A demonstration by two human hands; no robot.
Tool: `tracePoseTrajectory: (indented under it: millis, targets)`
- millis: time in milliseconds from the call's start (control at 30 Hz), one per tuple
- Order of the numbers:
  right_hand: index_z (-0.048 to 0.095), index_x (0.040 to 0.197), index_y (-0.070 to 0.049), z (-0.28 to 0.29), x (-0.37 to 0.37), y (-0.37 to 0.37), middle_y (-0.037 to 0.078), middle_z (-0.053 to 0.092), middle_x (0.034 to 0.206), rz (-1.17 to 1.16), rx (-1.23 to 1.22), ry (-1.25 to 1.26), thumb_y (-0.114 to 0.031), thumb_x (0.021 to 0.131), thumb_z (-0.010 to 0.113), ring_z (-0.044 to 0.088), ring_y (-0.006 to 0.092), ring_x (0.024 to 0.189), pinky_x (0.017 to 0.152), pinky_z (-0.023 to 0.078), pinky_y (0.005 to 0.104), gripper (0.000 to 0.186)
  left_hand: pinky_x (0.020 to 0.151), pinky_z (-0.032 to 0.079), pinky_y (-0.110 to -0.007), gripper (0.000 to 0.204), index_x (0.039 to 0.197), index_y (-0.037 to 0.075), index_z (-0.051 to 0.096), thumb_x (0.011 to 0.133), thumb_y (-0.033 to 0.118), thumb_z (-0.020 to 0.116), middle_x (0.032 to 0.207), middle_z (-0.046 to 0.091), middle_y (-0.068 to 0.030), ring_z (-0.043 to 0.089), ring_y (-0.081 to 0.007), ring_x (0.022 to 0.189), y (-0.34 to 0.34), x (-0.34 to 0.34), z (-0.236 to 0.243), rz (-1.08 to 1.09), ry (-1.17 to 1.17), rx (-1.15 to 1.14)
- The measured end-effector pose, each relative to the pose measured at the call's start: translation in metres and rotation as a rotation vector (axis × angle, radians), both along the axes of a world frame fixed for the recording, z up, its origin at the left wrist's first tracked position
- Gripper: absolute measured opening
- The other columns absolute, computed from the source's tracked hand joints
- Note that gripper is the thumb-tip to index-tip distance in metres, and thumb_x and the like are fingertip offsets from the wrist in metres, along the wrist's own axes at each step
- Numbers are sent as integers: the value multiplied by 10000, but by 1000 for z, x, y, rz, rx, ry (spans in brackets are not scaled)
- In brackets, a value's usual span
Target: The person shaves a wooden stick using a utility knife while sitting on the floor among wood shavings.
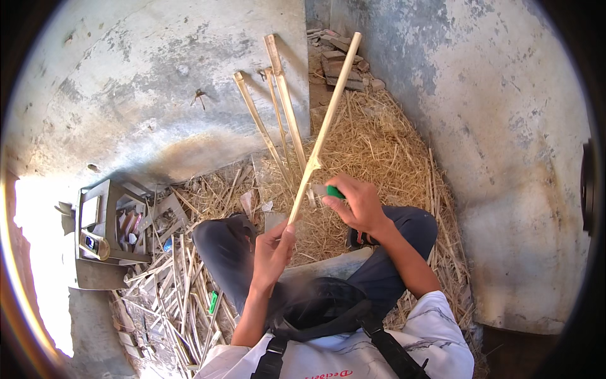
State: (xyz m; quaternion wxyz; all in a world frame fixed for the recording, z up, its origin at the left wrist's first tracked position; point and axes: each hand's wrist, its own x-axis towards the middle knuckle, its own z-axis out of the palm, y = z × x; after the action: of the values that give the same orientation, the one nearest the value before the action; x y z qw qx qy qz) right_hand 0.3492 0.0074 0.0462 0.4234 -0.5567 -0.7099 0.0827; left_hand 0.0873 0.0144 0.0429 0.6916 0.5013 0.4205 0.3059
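Observation:
My left hand is closed around the lower end of a long, pale split bamboo stick. The stick slants up and to the right, with a knot and a raised sliver near its middle. To the right of the stick, my right hand grips a green-handled knife. Its short, pale blade points left toward the stick, just below the knot; I cannot tell whether it touches. My legs are bent on both sides of the work.
Three bamboo pieces lean on the left wall. Straw covers the floor ahead, with bricks at the far corner. At the left stands a wooden frame holding scraps. Split sticks and a green object lie at lower left.

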Motion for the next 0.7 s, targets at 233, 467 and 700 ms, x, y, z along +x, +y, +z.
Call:
tracePoseTrajectory:
  millis: [233,467,700]
  targets:
    - [745,1101,-49,-7,-11,1,97,762,931,2,105,-15,-389,990,794,746,288,718,603,564,389,361,555,313,-236,435,1534,71,645,1150,274,618,734,479,106,391,-2,634,-7,3,-7,-45,45,79]
    - [777,1074,-40,-1,-14,-1,108,781,917,-55,122,-5,-380,983,804,756,279,703,597,568,390,353,560,304,-236,435,1537,73,642,1150,269,618,747,465,112,384,-2,654,-8,5,-1,-46,58,86]
    - [798,1062,-47,2,-15,-2,100,800,923,-129,133,-15,-361,968,821,765,263,691,598,576,376,328,560,302,-236,409,1510,69,669,1153,259,607,764,472,104,378,-6,654,-8,7,0,-63,63,118]
